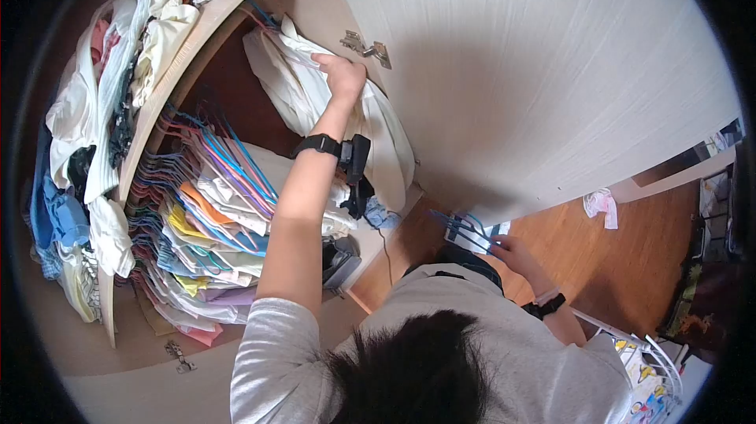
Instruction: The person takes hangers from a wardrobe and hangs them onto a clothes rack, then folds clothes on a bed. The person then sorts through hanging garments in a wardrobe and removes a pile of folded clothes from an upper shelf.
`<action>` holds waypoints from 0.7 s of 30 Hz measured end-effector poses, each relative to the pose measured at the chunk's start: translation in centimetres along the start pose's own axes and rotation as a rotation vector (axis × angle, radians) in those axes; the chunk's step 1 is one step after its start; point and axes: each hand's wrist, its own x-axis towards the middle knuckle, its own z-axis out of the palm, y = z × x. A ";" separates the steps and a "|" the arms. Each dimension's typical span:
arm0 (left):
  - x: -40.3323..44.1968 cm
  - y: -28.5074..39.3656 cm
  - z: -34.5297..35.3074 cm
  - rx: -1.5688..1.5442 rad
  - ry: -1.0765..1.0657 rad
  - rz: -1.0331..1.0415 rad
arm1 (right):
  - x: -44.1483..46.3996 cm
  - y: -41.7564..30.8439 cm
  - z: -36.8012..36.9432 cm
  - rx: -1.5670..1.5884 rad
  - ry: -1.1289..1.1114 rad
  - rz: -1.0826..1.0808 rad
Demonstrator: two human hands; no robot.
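My left hand (343,77) is raised into the wardrobe, its fingers closed on the upper part of a white garment (303,77). That garment hangs at the far end of the rail, beside the open door; its exact kind is hard to make out. Low at my right side, my right hand (516,255) grips blue clothes hangers (470,227) with no clothing on them. Inside the wardrobe, many blue, pink and purple hangers (236,160) are crowded together on the rail, some carrying folded-looking clothes (205,215).
The wardrobe door (535,85) stands open to the right. Piled clothes (102,109) fill the shelf (169,70) at the left. A pink-and-white cloth (600,207) lies on the wooden floor (567,259). A white rack (657,369) with printed fabric stands at the lower right.
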 end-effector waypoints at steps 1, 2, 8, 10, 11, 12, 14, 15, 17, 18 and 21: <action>-0.2 -0.2 -0.4 0.022 -0.027 -0.012 | 0.1 -1.0 0.5 0.016 -0.003 -0.011; -0.5 -0.6 -1.1 0.049 -0.050 -0.027 | 0.1 -1.4 1.1 0.034 -0.012 -0.026; -7.2 -2.1 -8.4 0.152 -0.033 0.418 | 4.0 -4.2 1.1 -0.071 -0.046 -0.144; -9.3 -3.7 -12.8 0.415 0.244 0.494 | 3.9 -6.3 0.9 -0.094 -0.055 -0.127; -9.4 -5.3 -14.7 0.515 0.438 0.495 | 4.2 -6.4 1.1 -0.097 -0.063 -0.152; -9.9 -6.3 -16.9 0.571 0.574 0.495 | 4.6 -6.2 1.2 -0.101 -0.067 -0.177; -10.5 -8.1 -20.4 0.454 0.666 0.327 | 5.8 -6.3 1.8 -0.127 -0.076 -0.214; -9.9 -10.2 -21.0 0.350 0.626 0.162 | 6.4 -6.4 2.2 -0.148 -0.084 -0.223; -9.4 -11.1 -22.2 0.409 0.534 0.040 | 7.3 -7.3 2.6 -0.151 -0.097 -0.285; -8.5 -11.3 -22.5 0.434 0.568 -0.024 | 7.9 -8.3 2.9 -0.129 -0.102 -0.337; -6.9 -12.1 -22.4 0.280 0.489 -0.170 | 9.1 -14.1 3.5 -0.057 -0.121 -0.430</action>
